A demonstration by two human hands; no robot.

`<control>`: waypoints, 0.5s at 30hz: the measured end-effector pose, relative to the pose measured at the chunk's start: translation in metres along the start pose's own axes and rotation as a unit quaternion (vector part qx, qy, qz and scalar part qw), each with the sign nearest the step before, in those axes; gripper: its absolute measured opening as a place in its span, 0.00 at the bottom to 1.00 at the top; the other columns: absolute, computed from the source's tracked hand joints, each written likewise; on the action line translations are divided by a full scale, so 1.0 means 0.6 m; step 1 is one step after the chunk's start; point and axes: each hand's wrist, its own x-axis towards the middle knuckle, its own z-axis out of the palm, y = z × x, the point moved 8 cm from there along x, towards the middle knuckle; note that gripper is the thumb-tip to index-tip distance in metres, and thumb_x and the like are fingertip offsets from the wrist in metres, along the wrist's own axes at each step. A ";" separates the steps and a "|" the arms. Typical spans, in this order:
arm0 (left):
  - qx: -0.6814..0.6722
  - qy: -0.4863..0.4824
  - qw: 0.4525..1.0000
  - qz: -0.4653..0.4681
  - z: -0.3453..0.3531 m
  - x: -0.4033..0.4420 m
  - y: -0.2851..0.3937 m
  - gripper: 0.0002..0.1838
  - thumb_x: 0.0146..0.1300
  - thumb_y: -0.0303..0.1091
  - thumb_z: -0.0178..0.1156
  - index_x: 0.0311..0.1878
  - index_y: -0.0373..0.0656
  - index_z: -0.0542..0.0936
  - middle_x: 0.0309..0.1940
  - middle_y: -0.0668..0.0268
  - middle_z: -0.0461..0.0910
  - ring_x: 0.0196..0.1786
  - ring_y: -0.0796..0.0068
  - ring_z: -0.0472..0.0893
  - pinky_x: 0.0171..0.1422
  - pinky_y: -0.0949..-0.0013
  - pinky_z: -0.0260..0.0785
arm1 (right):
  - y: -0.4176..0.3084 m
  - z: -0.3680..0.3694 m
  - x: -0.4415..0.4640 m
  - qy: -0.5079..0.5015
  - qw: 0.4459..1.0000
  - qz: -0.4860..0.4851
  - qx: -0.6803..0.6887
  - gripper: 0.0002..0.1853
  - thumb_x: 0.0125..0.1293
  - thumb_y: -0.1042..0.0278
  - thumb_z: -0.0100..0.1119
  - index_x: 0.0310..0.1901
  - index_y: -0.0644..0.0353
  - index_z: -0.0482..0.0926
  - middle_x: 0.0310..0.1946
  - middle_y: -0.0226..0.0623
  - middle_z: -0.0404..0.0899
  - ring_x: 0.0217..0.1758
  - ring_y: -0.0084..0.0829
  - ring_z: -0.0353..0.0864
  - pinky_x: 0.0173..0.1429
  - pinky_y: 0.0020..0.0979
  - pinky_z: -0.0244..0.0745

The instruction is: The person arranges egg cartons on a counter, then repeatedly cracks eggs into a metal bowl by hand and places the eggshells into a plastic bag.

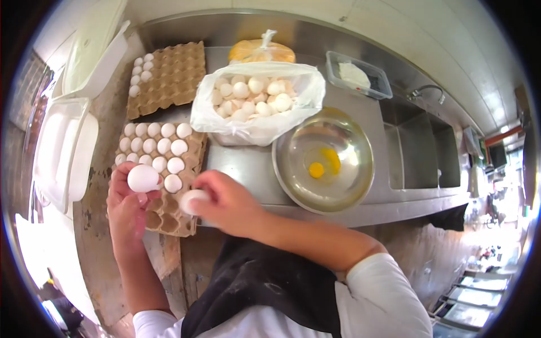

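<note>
My left hand (127, 204) grips a white egg (143, 178) between thumb and fingers, above the near cardboard egg tray (194, 160). Close to its right, my right hand (228, 204) is closed around another egg (194, 201), slightly blurred. The two eggs are apart. Rows of white eggs fill the back and left of the near tray, while several front hollows hold none. A wide steel bowl (360, 177) on the counter holds yellow yolk (316, 169) and some clear liquid. Behind my hands, a container lined with a white plastic bag (203, 110) is heaped with eggshells (248, 107).
A second egg tray (174, 73) with several eggs lies at the back left. Behind the shells sits a tied bag of something yellow (262, 53). A clear plastic box (375, 81) stands left of the steel sink (417, 152). White tubs (81, 152) are at far left.
</note>
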 end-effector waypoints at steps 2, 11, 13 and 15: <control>-0.216 -0.062 0.971 -0.083 0.072 -0.005 -0.022 0.26 0.47 0.20 0.57 0.55 0.38 0.72 0.51 0.57 0.78 0.53 0.59 0.83 0.51 0.63 0.83 | 0.050 -0.064 -0.053 -0.021 0.966 0.136 0.218 0.19 0.74 0.53 0.49 0.55 0.60 0.76 0.38 0.33 0.80 0.30 0.23 0.77 0.34 0.28 0.74; -0.191 -0.242 0.924 -0.227 0.329 -0.029 -0.127 0.17 0.63 0.44 0.59 0.47 0.41 0.75 0.42 0.57 0.79 0.37 0.66 0.83 0.28 0.66 0.80 | 0.154 -0.346 -0.424 0.404 0.850 0.087 0.327 0.26 0.75 0.44 0.46 0.53 0.62 0.78 0.38 0.40 0.82 0.30 0.35 0.81 0.33 0.31 0.78; -0.155 -0.259 0.924 -0.234 0.366 -0.030 -0.127 0.18 0.63 0.45 0.59 0.47 0.41 0.75 0.42 0.57 0.79 0.37 0.67 0.83 0.28 0.68 0.79 | 0.181 -0.385 -0.514 0.593 0.800 0.080 0.024 0.20 0.73 0.58 0.57 0.59 0.62 0.77 0.48 0.43 0.81 0.39 0.36 0.84 0.39 0.30 0.81; -0.144 -0.281 0.918 -0.240 0.396 -0.030 -0.125 0.18 0.63 0.41 0.59 0.49 0.36 0.75 0.43 0.54 0.81 0.36 0.65 0.84 0.30 0.68 0.79 | 0.212 -0.383 -0.551 0.587 0.795 0.068 -0.139 0.20 0.71 0.64 0.61 0.61 0.63 0.76 0.51 0.44 0.80 0.44 0.37 0.84 0.43 0.30 0.81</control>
